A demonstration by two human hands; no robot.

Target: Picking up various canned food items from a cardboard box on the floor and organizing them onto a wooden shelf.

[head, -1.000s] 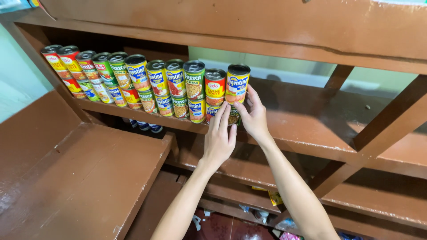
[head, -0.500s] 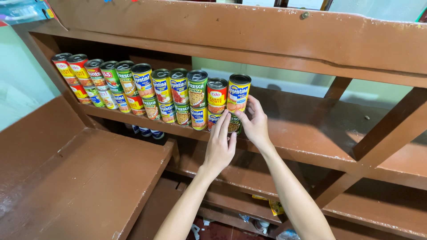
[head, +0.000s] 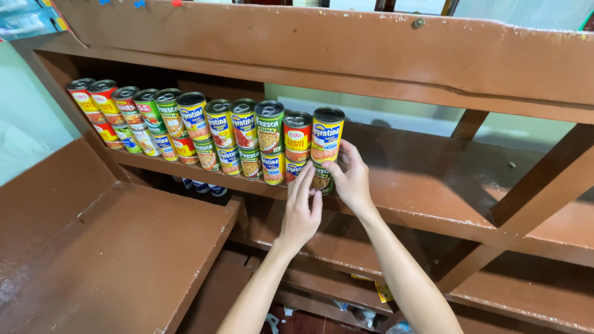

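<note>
Two stacked rows of printed metal food cans (head: 204, 133) stand along the brown wooden shelf (head: 433, 185), filling its left part. Both hands, left hand (head: 301, 207) and right hand (head: 349, 179), meet at the rows' right end, touching the lower end can (head: 320, 179) beneath the yellow-labelled top can (head: 326, 135).

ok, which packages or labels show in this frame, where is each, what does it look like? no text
Stacked cans: two-tier row on the brown shelf, round, labels red, green, blue, yellow.
End can: top tier, right end, yellow and blue label, right hand touching it.
Lower can: beneath it, dark label, left hand at it.
Packet: top left corner, blue with yellow.
</note>
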